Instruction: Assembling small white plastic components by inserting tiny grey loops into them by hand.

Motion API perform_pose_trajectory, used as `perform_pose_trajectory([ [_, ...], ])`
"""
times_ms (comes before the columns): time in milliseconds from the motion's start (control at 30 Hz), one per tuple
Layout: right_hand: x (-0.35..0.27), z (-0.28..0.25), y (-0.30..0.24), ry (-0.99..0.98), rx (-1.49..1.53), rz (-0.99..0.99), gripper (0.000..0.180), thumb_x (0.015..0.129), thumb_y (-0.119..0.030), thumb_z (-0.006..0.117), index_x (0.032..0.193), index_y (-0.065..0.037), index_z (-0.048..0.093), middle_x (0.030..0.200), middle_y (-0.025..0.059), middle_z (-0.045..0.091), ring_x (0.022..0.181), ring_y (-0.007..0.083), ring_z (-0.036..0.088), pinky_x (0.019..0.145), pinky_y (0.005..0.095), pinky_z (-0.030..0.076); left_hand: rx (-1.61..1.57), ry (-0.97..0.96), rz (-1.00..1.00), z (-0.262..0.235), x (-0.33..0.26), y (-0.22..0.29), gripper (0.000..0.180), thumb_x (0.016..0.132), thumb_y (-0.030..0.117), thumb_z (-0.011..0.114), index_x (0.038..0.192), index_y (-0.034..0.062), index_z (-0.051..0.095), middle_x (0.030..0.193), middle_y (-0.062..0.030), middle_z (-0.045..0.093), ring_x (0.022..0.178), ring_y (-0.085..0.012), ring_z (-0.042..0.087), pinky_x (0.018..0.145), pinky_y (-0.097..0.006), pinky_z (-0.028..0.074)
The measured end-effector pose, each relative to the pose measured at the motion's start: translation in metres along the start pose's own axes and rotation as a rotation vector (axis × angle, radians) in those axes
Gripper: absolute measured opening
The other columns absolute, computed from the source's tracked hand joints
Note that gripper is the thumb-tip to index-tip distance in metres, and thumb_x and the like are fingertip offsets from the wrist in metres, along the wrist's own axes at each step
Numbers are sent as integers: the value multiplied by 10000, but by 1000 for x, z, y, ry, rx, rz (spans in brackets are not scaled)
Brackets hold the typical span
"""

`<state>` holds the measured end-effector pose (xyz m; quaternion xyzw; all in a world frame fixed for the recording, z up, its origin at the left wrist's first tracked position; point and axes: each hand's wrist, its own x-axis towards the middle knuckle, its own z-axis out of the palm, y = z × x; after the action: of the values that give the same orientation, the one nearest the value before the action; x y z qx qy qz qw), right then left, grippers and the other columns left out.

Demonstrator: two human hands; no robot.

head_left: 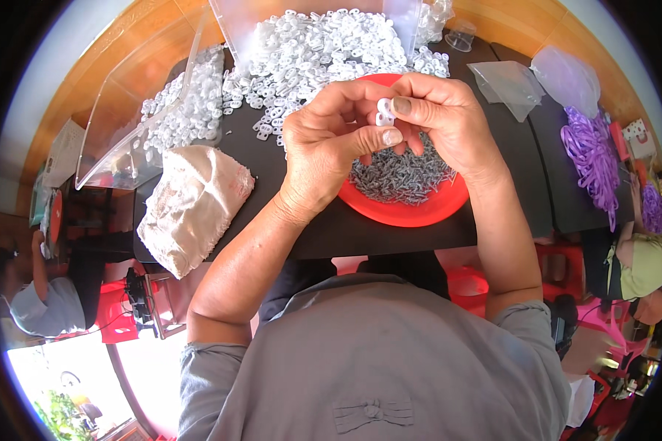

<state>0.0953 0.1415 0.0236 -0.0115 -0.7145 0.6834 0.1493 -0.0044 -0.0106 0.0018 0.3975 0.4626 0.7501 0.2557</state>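
My left hand and my right hand meet above a red bowl. Between their fingertips is a small white plastic piece with two holes. My right thumb presses against its right side, and my left thumb lies just under it. The fingers of both hands are closed around the piece, and their tips behind it are partly hidden. Many small grey screw-like pieces fill the bowl below. A large heap of the same white pieces spreads over the table beyond my hands.
A clear plastic bin lies tipped at the left, with white pieces spilling out. Nearer is a crumpled cream cloth. Clear bags and purple bands lie on the black table at right. Other people sit at both sides.
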Motion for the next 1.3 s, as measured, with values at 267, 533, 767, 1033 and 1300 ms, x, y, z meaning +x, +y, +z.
perform_pose_trajectory([
  [267, -1, 4, 0, 21, 25, 38, 216, 934, -189, 614, 919, 24, 646, 714, 45, 630, 535, 110, 587, 443, 193, 399, -103, -35, -7, -7, 3, -3, 229, 793, -14, 742, 1000, -15, 646, 814, -85, 687, 689, -146, 667, 526, -210, 479],
  [533, -2, 11, 1, 31, 169, 73, 223, 943, -180, 600, 867, 28, 622, 665, 48, 590, 502, 117, 565, 431, 190, 389, -58, -35, 1, -5, 1, 6, 216, 813, -22, 719, 1000, -45, 613, 813, -124, 684, 684, -181, 685, 524, -223, 489],
  [767, -4, 15, -2, -28, 261, 84, 219, 935, -178, 615, 849, 24, 614, 647, 46, 570, 464, 97, 505, 425, 185, 378, -133, -47, 44, -2, -2, 8, 203, 816, -106, 673, 989, -72, 573, 863, -170, 666, 725, -241, 693, 640, -326, 600],
  [1033, -5, 14, 0, -23, 201, 65, 220, 921, -183, 640, 852, 25, 615, 642, 40, 565, 464, 94, 497, 426, 194, 365, -111, -76, 142, -2, -3, 0, 215, 800, -108, 690, 973, -64, 570, 859, -174, 660, 734, -242, 687, 659, -344, 608],
  [1300, -5, 18, 2, -92, 273, 69, 233, 935, -187, 618, 837, 22, 592, 585, 4, 487, 443, 66, 421, 428, 197, 358, -175, -66, 120, -5, -3, 0, 187, 784, -114, 705, 895, -72, 561, 821, -190, 657, 712, -280, 702, 587, -364, 627],
])
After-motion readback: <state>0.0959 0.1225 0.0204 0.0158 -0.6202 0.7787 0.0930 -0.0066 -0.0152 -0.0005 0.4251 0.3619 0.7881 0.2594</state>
